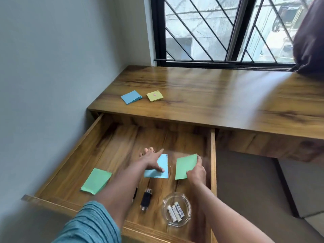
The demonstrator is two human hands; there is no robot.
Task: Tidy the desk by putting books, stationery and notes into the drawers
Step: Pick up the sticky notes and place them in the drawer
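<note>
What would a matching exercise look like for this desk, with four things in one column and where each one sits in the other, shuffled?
Things:
1. yellow notes
2. left green notes
3. right green notes
4. white erasers

Places:
A. in the glass dish
B. gripped by the right hand
C. on the desk top
D. lying in the drawer with no hand on them

Pairs: 1-C, 2-D, 3-B, 4-A.
</note>
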